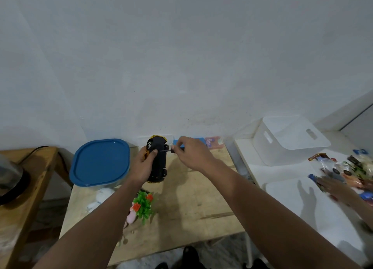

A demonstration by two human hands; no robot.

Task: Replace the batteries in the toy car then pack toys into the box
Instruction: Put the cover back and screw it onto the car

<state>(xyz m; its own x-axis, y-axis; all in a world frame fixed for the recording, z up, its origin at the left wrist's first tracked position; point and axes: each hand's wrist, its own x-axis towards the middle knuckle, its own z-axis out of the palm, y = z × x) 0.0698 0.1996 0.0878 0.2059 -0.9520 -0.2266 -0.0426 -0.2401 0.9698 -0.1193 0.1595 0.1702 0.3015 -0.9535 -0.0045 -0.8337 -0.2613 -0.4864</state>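
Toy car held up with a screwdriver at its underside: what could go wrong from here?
The left hand holds the toy car in the air, so the screwdriver in the right hand may slip off toward the left thumb. A loosened screw could drop onto the wooden table and roll off.

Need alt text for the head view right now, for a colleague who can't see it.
The left hand holds the toy car underside-out above a wooden table while the right hand works a small screwdriver against it. A blue-lidded container sits left.
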